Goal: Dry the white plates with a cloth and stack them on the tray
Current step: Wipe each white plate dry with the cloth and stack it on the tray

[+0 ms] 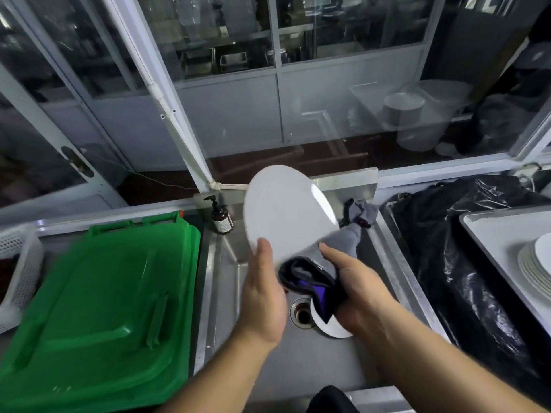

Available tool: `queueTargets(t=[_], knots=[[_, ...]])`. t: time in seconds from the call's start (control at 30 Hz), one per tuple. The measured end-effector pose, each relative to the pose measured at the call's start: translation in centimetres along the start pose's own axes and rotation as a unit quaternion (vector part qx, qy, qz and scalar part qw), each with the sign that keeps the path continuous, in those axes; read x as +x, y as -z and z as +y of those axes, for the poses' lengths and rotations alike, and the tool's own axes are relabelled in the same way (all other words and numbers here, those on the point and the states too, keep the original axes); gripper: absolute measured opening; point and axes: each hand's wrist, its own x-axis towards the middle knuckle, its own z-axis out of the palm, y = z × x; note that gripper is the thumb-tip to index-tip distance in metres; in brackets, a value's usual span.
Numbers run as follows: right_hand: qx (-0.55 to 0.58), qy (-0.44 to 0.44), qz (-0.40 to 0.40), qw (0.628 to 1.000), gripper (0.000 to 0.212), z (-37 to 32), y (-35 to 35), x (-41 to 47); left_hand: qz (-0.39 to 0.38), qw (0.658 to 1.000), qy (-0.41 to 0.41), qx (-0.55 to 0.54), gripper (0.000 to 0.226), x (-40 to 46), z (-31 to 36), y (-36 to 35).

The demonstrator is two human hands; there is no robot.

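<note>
Holding a white plate (286, 210) up over the steel sink (226, 293), we grip its near left edge with our left hand (262, 296), thumb on the face we see and the fingers hidden behind. The plate stands tilted, its face turned toward us, with a bright glare on its right side. Our right hand (357, 290) grasps a grey cloth (310, 275) with a dark trim and a purple patch, bunched against the plate's near right edge; the thumb lies on top and the fingers curl under the fabric. One end of the cloth trails away to the far right, past the plate, over the sink's far corner. Below the hands we see the drain (302, 314) in the sink floor, and just right of it a round white thing (334, 327), partly hidden by the right hand, which we cannot identify. At the right, a pale tray (489, 234) carries a stack of white plates (533, 266), cut off by the frame edge. Between sink and tray lies a black plastic bag (447, 248). On the left sits a green bin lid (101, 299), beyond it a white perforated basket (21, 263). A brown pump bottle (221, 217) stands at the sink's far left corner.
</note>
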Motion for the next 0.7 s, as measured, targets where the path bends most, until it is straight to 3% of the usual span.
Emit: queueTargets(t=[0.17,0.27,0.43,0.53,0.6,0.7], knots=[[-0.105,0.121,0.020,0.987,0.027,-2.8,0.9,1.0,-0.045,0.998,0.023,-0.028,0.060,1.9,2.4,2.2],[-0.116,0.148,0.018,0.982,0.031,-3.7,0.4,1.4,0.008,1.000,0.002,-0.012,0.053,1.9,2.5,2.2],[-0.041,0.094,0.077,0.992,0.032,-1.8,-0.3,1.3,0.052,0.994,-0.068,0.063,0.054,0.8,0.8,0.3],[-0.102,0.063,0.104,0.987,0.038,0.4,0.6,1.3,0.040,0.994,-0.055,0.083,0.048,0.5,-0.4,0.0],[-0.195,0.105,0.140,0.965,0.041,1.4,1.2,1.4,0.054,0.996,-0.020,0.065,0.042,0.6,-0.7,0.1],[-0.354,0.207,0.166,0.897,0.036,1.6,1.2,0.6,0.079,0.996,0.023,0.047,0.038,0.6,-0.6,0.2]])
